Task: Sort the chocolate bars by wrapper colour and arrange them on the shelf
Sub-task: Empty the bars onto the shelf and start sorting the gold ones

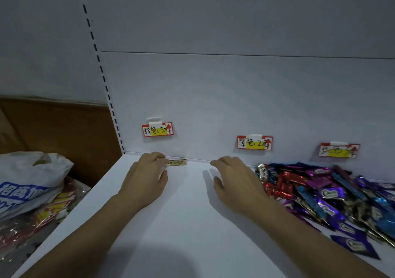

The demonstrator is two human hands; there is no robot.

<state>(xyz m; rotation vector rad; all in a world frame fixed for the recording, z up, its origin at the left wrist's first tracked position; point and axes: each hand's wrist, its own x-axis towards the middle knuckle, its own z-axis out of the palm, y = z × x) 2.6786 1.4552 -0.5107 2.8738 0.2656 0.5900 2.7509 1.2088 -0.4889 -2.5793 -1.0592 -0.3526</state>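
White shelf (188,224) | pile of chocolate bars (333,194) heaped right, blue, purple and red tangled | plastic bag (32,177) slumped off the left edge | right hand (233,181) loose, palm down, holding nothing, just beside the pile | left hand (147,175) at the back wall, real grip? can't tell | price label (157,129) above it | gold bar (177,162) along the back edge, left end under those fingertips

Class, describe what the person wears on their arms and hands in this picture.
Nothing worn shows. The left hand and right hand are ungloved and ringless, and the arms behind them carry no sleeve, watch or bracelet up to the frame's edge.
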